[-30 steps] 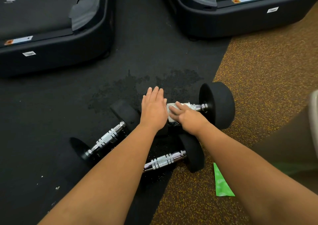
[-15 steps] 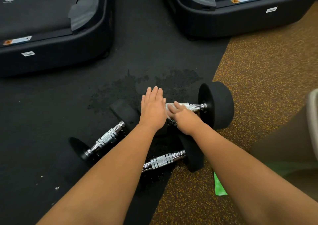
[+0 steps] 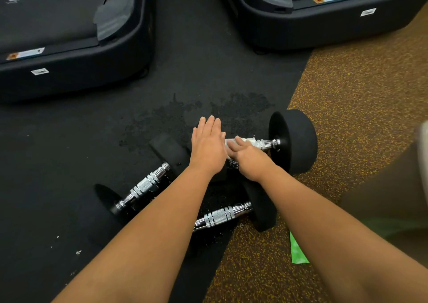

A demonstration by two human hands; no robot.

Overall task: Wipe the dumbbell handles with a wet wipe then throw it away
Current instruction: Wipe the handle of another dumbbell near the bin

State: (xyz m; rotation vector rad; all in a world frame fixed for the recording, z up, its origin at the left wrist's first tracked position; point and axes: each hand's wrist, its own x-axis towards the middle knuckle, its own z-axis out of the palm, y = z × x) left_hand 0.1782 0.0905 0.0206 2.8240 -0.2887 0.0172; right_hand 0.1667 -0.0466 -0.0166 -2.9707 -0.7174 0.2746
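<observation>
Three black dumbbells with chrome handles lie on the floor. The far dumbbell point(image 3: 294, 140) has a white wet wipe point(image 3: 251, 141) wrapped over its handle, and my right hand point(image 3: 249, 158) grips that wipe on the handle. My left hand point(image 3: 208, 144) lies flat, fingers together, pressing on the far dumbbell's left weight, which it hides. The left dumbbell's handle point(image 3: 144, 187) and the near dumbbell's handle point(image 3: 222, 214) lie bare below my arms.
Two black treadmill bases, one point(image 3: 69, 48) at the upper left and one point(image 3: 324, 20) at the upper right, stand behind the dumbbells. A green wrapper point(image 3: 297, 251) lies on the speckled brown floor point(image 3: 359, 98). A wet patch point(image 3: 185, 112) darkens the black mat.
My right hand with the wipe has slid a little to the left along the far handle. The left hand has stayed in place.
</observation>
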